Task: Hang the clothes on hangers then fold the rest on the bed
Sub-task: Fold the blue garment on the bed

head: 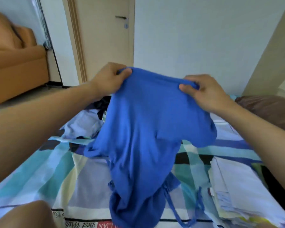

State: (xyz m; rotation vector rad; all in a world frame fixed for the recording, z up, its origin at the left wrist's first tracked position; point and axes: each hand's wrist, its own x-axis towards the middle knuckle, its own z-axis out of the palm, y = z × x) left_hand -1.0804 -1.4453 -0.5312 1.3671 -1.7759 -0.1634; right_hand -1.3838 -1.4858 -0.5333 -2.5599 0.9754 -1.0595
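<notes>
- Blue garment (148, 129), drawstrings dangling, hangs crumpled at centre frame, lifted by its top edge above the checked bed (39, 170).
- Loose clothes (84, 125) heaped at its 10 o'clock; folded pale stack (234, 186) at 4 o'clock.

Home bedroom, patterned bed (39, 170), door (105, 38), orange sofa (15, 63)

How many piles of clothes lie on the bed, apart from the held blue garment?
2. A loose heap lies far left, behind the blue garment; a folded stack sits near right. The garment may hide more.
</notes>
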